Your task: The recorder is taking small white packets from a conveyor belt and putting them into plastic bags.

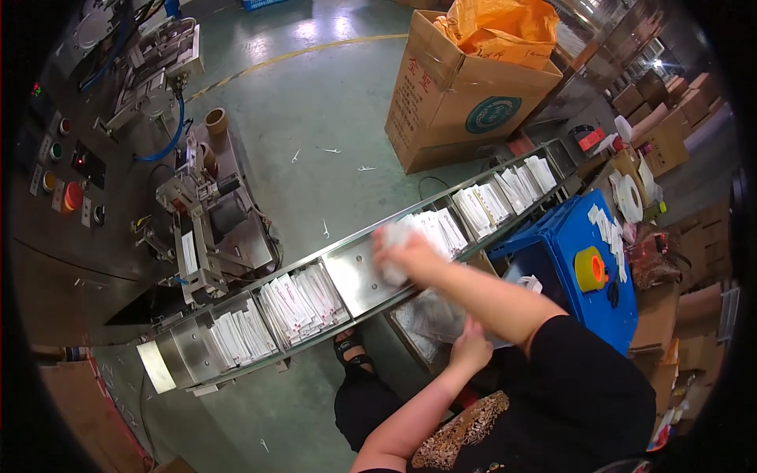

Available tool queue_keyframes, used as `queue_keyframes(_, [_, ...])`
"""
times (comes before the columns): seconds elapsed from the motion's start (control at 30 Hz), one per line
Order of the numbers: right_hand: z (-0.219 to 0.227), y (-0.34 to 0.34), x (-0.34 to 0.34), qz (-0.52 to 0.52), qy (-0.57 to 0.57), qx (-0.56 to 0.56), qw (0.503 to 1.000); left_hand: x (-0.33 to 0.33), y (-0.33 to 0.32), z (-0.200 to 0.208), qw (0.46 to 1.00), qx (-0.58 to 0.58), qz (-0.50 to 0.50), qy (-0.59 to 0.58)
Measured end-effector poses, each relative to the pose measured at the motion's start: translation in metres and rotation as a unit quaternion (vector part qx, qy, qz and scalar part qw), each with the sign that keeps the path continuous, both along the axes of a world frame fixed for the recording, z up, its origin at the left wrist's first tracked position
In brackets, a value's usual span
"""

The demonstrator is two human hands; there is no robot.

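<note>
Would judge the work partway along. Can see white packets (300, 303) already standing in leaning rows in two bays of the long steel trough (177, 359) to the left, and in further bays to the right; would count those as supplied. Would count as left to do, at a guess, the bay (347, 276) between them, with bright steel and bolt heads showing. Reaching over the right side of this bay with the right hand (406, 254), and grasping a whitish bundle (393, 273) in curled fingers, too blurred to identify; cannot tell whether touching the steel or held above it. Holding the left hand (471, 348) low, on the near side of the trough, just beside a clear plastic bag (438, 314), with bent fingers; cannot tell whether pinching the plastic or merely resting against it. Cannot tell, either, the amount remaining in the bag. Can make out one white strip (189, 251) in the machine (229, 213) at far left, perhaps a packet in process, and loose white pieces (611, 236) on the blue crate (552, 229), near a yellow tape roll (589, 268), well apart from the rows
</note>
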State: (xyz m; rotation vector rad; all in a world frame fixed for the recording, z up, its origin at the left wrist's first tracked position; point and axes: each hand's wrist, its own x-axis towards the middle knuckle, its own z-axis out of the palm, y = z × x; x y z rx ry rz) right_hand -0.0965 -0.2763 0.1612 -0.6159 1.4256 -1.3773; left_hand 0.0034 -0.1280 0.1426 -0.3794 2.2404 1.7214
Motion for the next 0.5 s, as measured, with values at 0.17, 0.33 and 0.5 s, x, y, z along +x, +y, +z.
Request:
queue_keyframes(0.17, [0.012, 0.050, -0.119, -0.145, 0.083, 0.100, 0.981, 0.005, 0.001, 0.010, 0.992, 0.003, 0.121, 0.016])
queue_keyframes(0.33, [-0.021, 0.047, -0.124, -0.034, 0.270, 0.235, 0.933, 0.001, 0.001, 0.009, 0.992, 0.002, 0.123, 0.013])
queue_keyframes(0.5, [-0.024, 0.024, -0.111, -0.095, 0.070, 0.258, 0.959, 0.001, 0.000, 0.011, 0.991, 0.000, 0.131, 0.019])
